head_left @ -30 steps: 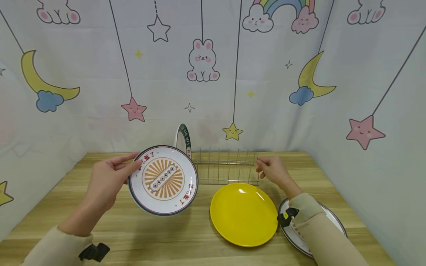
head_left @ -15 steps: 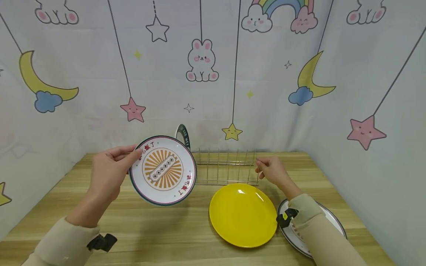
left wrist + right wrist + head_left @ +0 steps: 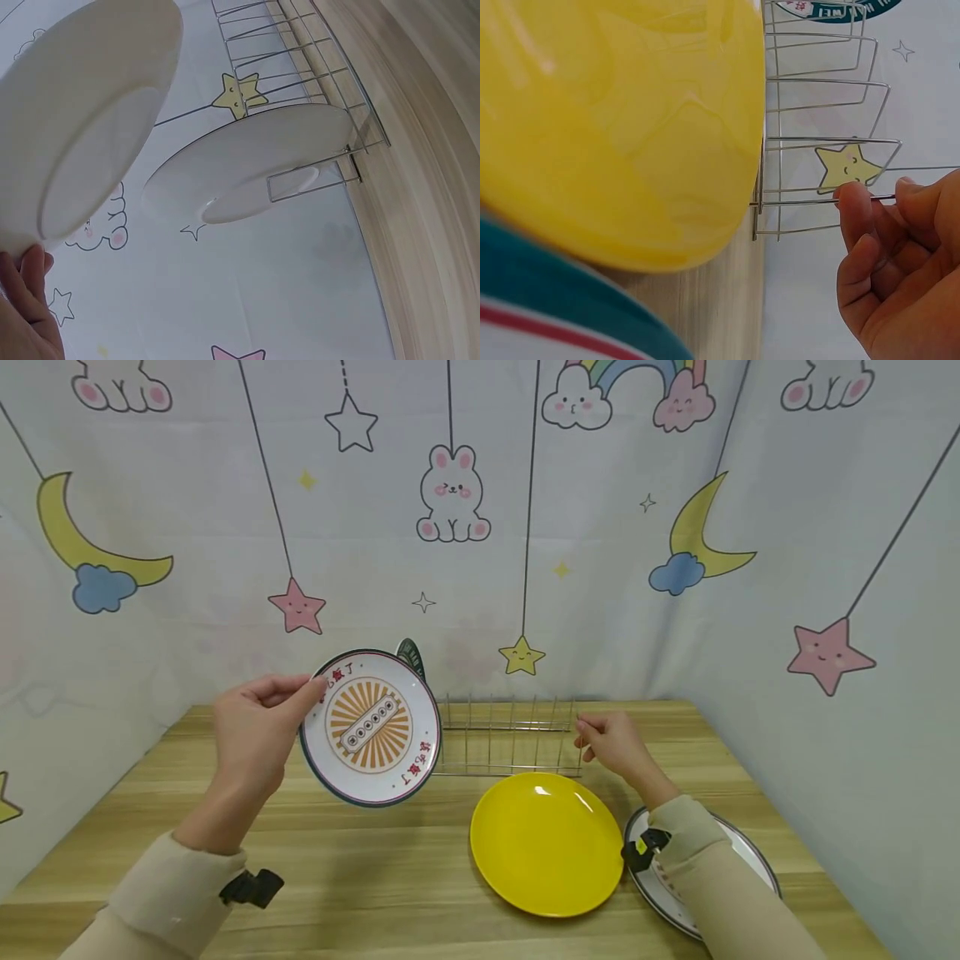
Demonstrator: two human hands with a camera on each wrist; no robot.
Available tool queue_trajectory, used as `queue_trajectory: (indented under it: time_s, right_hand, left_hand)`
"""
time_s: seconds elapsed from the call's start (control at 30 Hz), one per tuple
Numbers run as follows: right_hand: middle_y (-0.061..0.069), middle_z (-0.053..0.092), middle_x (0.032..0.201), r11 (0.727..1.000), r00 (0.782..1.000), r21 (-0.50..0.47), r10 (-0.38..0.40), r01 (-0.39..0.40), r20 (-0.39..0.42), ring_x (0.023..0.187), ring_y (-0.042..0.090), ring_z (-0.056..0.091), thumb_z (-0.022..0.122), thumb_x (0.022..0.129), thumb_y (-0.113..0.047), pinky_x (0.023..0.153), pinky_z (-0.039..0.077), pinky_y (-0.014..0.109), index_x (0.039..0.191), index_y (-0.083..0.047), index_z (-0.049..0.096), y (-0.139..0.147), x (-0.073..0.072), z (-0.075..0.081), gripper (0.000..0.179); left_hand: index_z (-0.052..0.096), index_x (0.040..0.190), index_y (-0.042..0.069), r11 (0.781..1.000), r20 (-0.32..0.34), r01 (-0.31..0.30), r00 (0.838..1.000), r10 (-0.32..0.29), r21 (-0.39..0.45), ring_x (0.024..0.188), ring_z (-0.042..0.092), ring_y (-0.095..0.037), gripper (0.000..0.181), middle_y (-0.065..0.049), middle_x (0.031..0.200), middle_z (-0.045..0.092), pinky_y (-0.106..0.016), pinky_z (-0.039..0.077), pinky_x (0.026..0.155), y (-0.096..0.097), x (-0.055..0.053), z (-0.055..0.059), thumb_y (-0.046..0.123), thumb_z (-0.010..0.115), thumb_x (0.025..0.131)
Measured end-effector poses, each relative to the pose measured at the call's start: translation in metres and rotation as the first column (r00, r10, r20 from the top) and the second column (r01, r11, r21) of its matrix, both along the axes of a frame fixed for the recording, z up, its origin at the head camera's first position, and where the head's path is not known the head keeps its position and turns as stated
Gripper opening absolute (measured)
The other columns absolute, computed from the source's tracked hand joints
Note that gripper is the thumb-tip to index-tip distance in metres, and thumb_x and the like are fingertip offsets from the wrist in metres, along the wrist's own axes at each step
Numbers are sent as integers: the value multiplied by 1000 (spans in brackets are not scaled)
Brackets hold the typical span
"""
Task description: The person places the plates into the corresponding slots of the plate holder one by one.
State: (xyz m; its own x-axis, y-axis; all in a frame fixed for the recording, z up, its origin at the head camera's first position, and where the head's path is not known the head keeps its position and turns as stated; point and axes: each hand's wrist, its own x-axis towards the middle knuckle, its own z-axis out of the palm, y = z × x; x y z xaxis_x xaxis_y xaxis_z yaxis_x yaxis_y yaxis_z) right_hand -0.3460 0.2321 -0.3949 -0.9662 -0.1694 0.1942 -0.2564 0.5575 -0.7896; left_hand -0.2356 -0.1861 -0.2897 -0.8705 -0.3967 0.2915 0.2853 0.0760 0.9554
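By its edge, my left hand (image 3: pixel 251 735) pinches a white plate (image 3: pixel 372 728) with a dark green rim, a brown sunburst and red characters. The plate is raised above the table, its face toward the head camera; its pale underside shows in the left wrist view. Behind it, another dark-rimmed plate (image 3: pixel 411 658) stands at the left end of a wire dish rack (image 3: pixel 502 747), mostly hidden in the head view. Thumb and fingers of my right hand (image 3: pixel 617 750) pinch the wire at the rack's right end, plainer in the right wrist view.
A yellow plate (image 3: pixel 547 847) lies in front of the rack. Right of it, a white plate with a dark rim (image 3: pixel 742 860) lies partly under my right forearm. A patterned cloth (image 3: pixel 450 585) hangs behind the wooden table (image 3: pixel 360 893).
My left hand has lifted the white plate upward and slightly away from me, hiding more of the plate in the rack. My right hand has stayed at the rack's end.
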Motion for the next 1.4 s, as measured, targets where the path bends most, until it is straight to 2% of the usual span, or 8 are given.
queue_trajectory:
  time_s: [0.17,0.23,0.4,0.63,0.73,0.87,1.2,1.4]
  right_hand:
    - [25,70,95,1000,1000,3,2,-2,-9,70,38,68,53,103,-12,50,50,26,133,5,57,1,-1,-2,35]
    - [25,70,95,1000,1000,3,1,-1,-8,70,38,68,53,103,-12,51,51,27,133,6,57,1,-1,-2,35]
    - [25,70,94,1000,1000,-4,2,-2,-6,70,38,68,53,103,-12,55,55,34,133,6,57,1,-1,-1,35]
    - [23,70,95,1000,1000,-4,-5,5,13,71,37,68,53,104,-14,60,57,39,134,4,57,1,-1,1,36]
    - [23,70,95,1000,1000,1,-4,4,14,72,38,68,52,104,-14,61,57,38,135,6,55,1,-1,1,37]
    - [24,70,95,1000,1000,1,-4,4,9,72,39,68,52,104,-13,55,53,29,135,6,55,1,-1,2,37]
    - [22,71,93,1000,1000,-6,-20,20,17,70,37,68,53,104,-14,52,50,24,134,5,56,0,-1,2,36]
    - [19,71,90,1000,1000,-10,-20,20,15,70,36,68,54,103,-13,51,50,25,133,5,58,1,-3,-1,35]
  left_hand:
    - [76,98,0,1000,-35,-26,999,26,7,69,70,-11,32,-3,81,73,-22,57,62,4,-4,2,23,86,78]
    - [76,97,0,999,-47,-44,998,43,-16,69,70,-12,32,-2,80,73,-22,57,61,6,-6,2,24,85,78]
    - [76,97,-1,988,-85,-111,991,101,-109,68,70,-10,33,3,78,73,-22,57,61,12,-10,1,27,83,81]
    - [76,93,0,983,-113,-133,986,119,-124,66,69,-11,28,3,75,72,-21,57,59,19,-15,1,24,84,80]
    - [76,90,0,980,-127,-149,983,133,-132,65,69,-11,27,3,74,71,-20,56,57,20,-17,1,24,84,80]
    - [76,88,1,969,-151,-187,975,163,-163,64,68,-10,29,4,73,71,-18,55,57,23,-19,1,27,84,80]
    - [76,82,2,931,-283,-266,939,193,-248,62,67,-9,30,1,71,71,-18,53,54,35,-24,0,31,82,82]
    - [77,77,3,909,-393,-320,898,200,-268,57,64,-2,20,-3,69,71,-14,49,51,41,-30,-5,22,82,81]
